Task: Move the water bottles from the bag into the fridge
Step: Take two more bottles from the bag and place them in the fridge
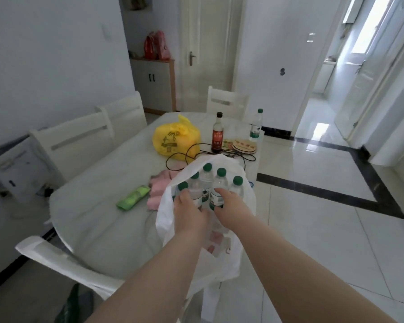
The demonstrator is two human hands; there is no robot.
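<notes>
1. A white plastic bag (167,213) stands open at the right edge of the tabletop (103,217), toward its near end, with its lower part hanging over that edge.
2. The water bottles (207,180) stand upright and packed together inside the bag. Five green caps show above its rim.
3. The left hand (189,213) reaches into the bag from the near side. Its fingers are curled round a bottle on the left of the cluster, gripping it below the shoulder.
4. The right hand (230,203) is just beside it, also inside the bag. Thumb and fingers are wrapped round the labelled middle of a bottle nearer the centre, holding it.
5. The two hands almost touch. Both forearms come in from the near edge.
6. A pink cloth (159,190) lies on the tabletop touching the bag's left side, with a green packet (133,197) just beside it, further left.
7. A black cord (184,157) loops on the tabletop behind the bag.
8. Toward the far edge sits a knotted yellow bag (175,138). To its right stands a dark sauce bottle (217,136), and right of that lie round mats (243,145).
9. A lone bottle (255,127) with a green cap stands upright at the far right corner, well apart from the bag.
10. White chairs (79,141) stand along the left edge, one at the far end and one at the near left corner.
</notes>
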